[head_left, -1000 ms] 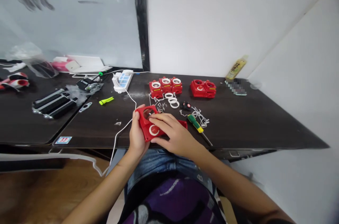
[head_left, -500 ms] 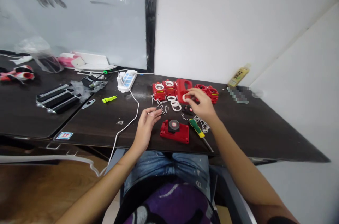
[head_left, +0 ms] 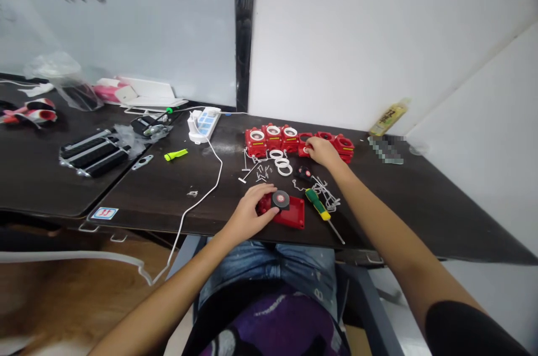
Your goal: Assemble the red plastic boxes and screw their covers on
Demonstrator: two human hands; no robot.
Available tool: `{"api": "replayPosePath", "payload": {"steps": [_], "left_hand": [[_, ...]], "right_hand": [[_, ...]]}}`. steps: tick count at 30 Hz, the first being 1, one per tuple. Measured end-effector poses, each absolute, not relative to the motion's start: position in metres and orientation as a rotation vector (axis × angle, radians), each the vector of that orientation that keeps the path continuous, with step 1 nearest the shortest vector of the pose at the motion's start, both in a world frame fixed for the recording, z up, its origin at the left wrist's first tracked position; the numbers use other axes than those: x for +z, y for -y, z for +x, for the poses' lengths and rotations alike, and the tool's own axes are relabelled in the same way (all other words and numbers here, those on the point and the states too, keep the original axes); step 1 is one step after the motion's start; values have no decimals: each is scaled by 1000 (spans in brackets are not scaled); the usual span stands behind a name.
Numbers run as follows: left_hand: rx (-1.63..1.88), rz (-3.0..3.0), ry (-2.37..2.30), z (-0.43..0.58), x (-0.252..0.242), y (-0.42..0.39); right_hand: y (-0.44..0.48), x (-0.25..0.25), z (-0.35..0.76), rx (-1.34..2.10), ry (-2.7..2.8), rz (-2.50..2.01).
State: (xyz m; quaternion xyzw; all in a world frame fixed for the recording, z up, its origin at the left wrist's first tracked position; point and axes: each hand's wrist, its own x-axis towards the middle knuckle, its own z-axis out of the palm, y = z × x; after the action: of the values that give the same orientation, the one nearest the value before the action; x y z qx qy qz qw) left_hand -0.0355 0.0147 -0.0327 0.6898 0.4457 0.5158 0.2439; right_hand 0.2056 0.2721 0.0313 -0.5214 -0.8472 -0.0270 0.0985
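Note:
My left hand (head_left: 252, 213) is curled round the left end of a red plastic cover (head_left: 296, 216), which lies near the table's front edge. A black disc with a red-and-white centre (head_left: 281, 199) sits on this cover, by my thumb. Further back, my right hand (head_left: 324, 152) grips a red housing (head_left: 302, 142) standing in a row of similar red housings (head_left: 272, 138); its fingertips are partly hidden. White rings (head_left: 284, 169) and small screws (head_left: 263, 174) lie in front of the row. A green-and-yellow screwdriver (head_left: 318, 204) rests right of the cover.
Thin metal pull rods (head_left: 330, 196) and small black discs (head_left: 304, 172) lie beside the screwdriver. A white power strip (head_left: 204, 124) with its cable (head_left: 210, 188) is on the left. Beyond are a yellow-green marker-like piece (head_left: 175, 155), black pedals (head_left: 94, 152) and a yellow packet (head_left: 390, 117).
My right hand has lowered the raised red housing into the row at the back. My left hand has moved from beside the screws onto the red cover. The view has shifted slightly.

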Motion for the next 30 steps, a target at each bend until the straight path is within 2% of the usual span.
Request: {"api": "replayPosePath", "payload": {"steps": [7, 14, 24, 30], "left_hand": [[1382, 1865, -1254, -36, -36, -16], [1373, 1876, -1273, -36, -37, -16], [1361, 1909, -1277, -36, -39, -17], [1377, 1880, -1247, -36, -35, -17]], "right_hand": [[-279, 29, 201, -229, 2580, -1611], [-282, 28, 200, -239, 2582, -1623], [-248, 35, 198, -77, 2370, -1439], [-169, 49, 188, 185, 2297, -1240]]}}
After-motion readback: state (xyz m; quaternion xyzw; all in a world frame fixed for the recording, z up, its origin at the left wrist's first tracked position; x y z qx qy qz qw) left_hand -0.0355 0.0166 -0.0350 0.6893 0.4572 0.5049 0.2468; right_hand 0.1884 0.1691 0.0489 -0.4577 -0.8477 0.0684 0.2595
